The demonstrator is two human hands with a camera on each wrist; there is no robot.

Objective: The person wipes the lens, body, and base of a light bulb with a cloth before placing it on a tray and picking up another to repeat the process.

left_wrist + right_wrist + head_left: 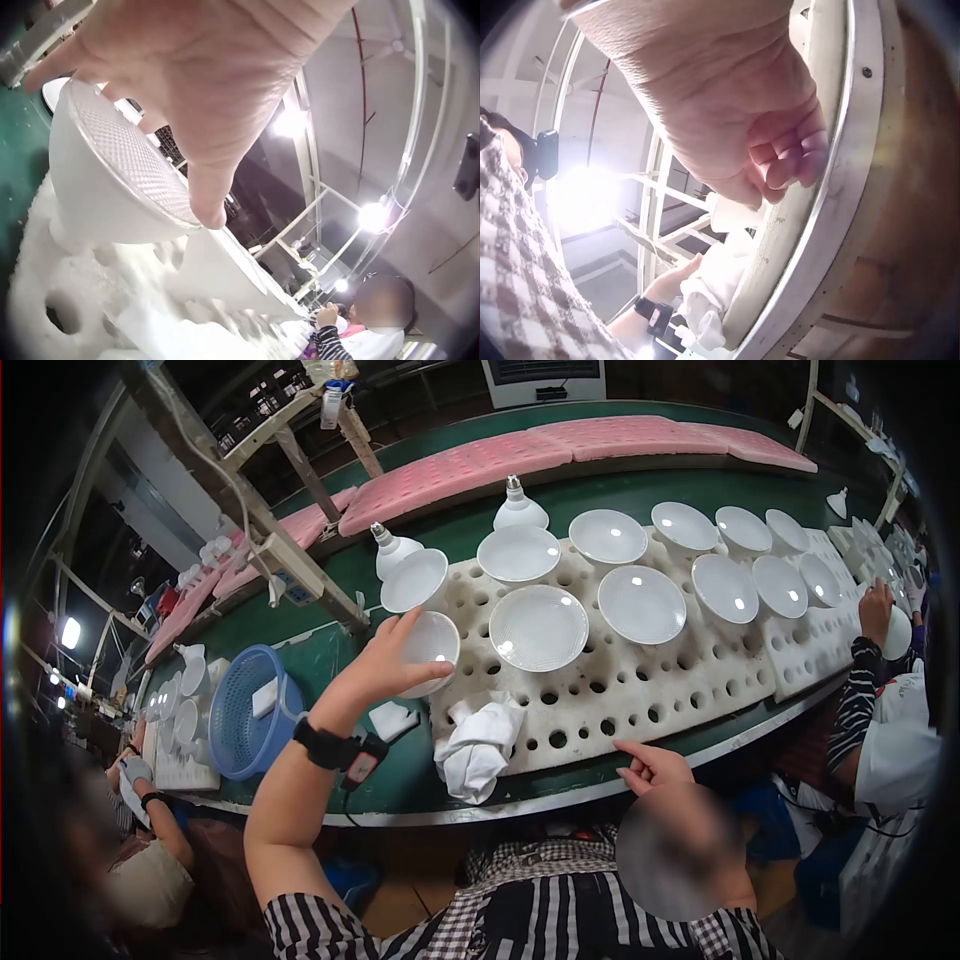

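My left hand [378, 665] grips a white reflector lamp [437, 638] at the near left corner of the white foam board [640, 722]. In the left wrist view the thumb of my left hand [202, 97] lies on the rim of that lamp [112, 180], its fingers across the far side. Two rows of similar lamps [538, 628] stand face up in the board. My right hand [665, 770] is at the board's front edge, holding nothing; the right wrist view shows its fingers [784, 161] loosely curled. A crumpled white cloth [478, 750] lies on the board's front left.
Left of the board are a blue basket [232, 715] and a small white block [393, 720]. Two lamps [518, 510] rest face down behind the board. Pink foam strips [470, 465] run along the back. Other people are at both sides; a post [290, 565] rises at left.
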